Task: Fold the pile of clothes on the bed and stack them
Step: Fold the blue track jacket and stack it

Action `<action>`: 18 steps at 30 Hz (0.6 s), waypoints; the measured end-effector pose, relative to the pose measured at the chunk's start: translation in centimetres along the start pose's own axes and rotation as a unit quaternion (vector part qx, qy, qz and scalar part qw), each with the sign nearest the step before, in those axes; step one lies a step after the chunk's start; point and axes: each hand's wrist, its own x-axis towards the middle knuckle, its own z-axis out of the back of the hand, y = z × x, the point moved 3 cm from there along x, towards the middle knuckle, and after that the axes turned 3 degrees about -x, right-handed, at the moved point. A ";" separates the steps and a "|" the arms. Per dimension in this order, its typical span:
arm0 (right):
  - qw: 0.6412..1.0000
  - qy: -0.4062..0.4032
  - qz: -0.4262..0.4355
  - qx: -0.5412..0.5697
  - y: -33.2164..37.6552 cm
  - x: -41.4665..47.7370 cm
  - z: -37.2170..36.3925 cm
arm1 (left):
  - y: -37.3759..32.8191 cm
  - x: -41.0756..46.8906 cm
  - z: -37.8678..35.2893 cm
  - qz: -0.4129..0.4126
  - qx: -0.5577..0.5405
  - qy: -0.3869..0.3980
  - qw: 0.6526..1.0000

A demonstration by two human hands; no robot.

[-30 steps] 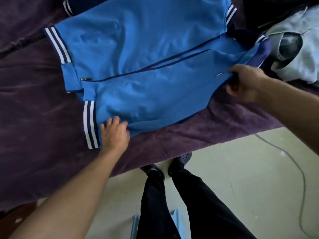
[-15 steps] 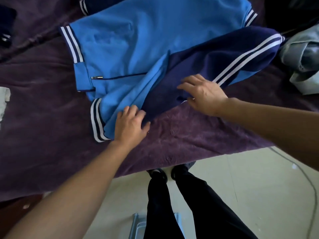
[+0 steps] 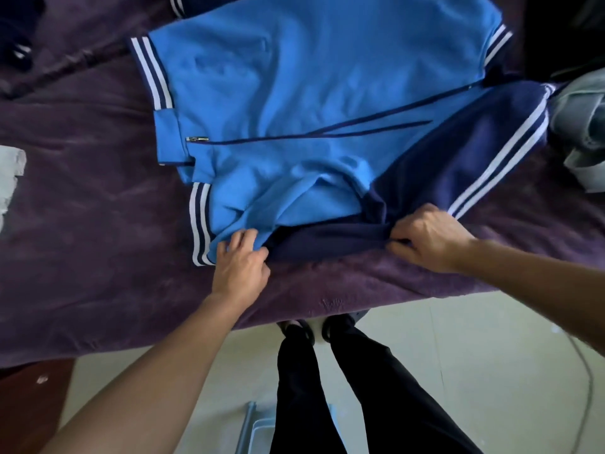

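Blue jacket (image 3: 311, 93) lies lengthwise across the purple bed (image 3: 82, 224), hem (image 3: 199, 224) left, its navy sleeve (image 3: 458, 152) doubled along the near edge between the left grip (image 3: 240, 260), pressing the hem open-handed, and the right grip (image 3: 429, 239), pinching the sleeve.

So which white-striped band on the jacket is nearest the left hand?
The hem band at the near corner of the blue jacket, right beside the left hand; the others lie farther away.
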 end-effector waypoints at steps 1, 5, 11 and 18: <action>0.999 0.045 0.002 -0.013 0.4 -1.6 -0.6 | -0.6 -0.6 0.0 -0.036 -0.009 -0.004 0.999; 0.983 0.173 -0.036 -0.051 0.8 -4.4 -2.6 | -3.5 -4.1 0.6 -0.177 -0.061 -0.011 0.982; 0.962 -0.230 -0.120 0.085 -3.1 -3.2 1.7 | -4.3 -6.8 5.0 -0.110 -0.227 0.031 0.967; 0.965 0.168 -0.200 0.004 -8.3 -3.4 -2.3 | -7.2 0.8 15.7 0.032 -0.510 0.116 0.852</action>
